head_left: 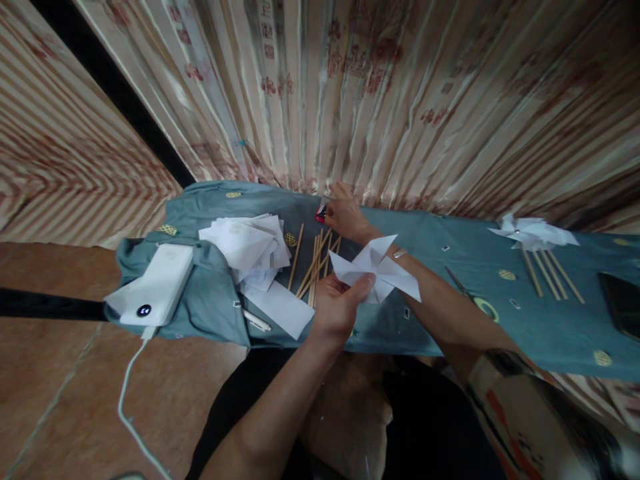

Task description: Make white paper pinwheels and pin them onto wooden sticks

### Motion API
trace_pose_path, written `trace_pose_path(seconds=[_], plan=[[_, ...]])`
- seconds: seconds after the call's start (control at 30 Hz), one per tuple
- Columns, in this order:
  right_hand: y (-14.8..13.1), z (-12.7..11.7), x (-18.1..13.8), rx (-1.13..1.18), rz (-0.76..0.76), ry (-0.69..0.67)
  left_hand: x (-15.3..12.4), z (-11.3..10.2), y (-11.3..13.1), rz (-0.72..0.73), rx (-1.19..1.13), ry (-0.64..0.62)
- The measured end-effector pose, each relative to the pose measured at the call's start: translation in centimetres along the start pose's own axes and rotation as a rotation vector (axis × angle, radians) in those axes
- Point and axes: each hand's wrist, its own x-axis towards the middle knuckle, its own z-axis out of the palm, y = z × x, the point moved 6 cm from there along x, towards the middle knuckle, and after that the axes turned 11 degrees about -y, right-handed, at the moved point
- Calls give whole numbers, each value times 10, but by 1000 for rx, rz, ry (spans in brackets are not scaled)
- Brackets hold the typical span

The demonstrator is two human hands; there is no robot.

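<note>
My left hand grips a folded white paper pinwheel, its thumb pressed on the paper near the middle. Past it, my right arm reaches to the back edge of the table. There my right hand has its fingers curled at a small red object, too small to make out in detail. Several thin wooden sticks lie crossed between my hands and a pile of cut and folded white paper. A white strip of paper lies in front of the pile.
A white pen-like tool lies beside the strip. A white power bank with a cable sits at the left end. On the right are scissors, finished pinwheels on sticks and a dark device. A curtain hangs behind the cloth-covered table.
</note>
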Motion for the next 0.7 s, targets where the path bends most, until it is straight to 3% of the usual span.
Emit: trace_pose_path(seconds=[0.13, 0.23, 0.33, 0.43, 0.5, 0.7], plan=[[0, -11, -10, 87, 21, 109, 1, 0, -1, -6, 6, 22], [13, -20, -34, 334, 124, 249, 3, -1, 2, 12, 5, 41], [29, -18, -78, 776, 189, 332, 4, -4, 6, 41, 17, 52], [35, -12, -132, 884, 233, 329, 5, -7, 9, 66, 35, 50], [39, -7, -166, 1075, 250, 339, 7, -8, 9, 85, 52, 45], [55, 1, -243, 1141, 378, 370, 13, -2, -1, 109, 134, 18]])
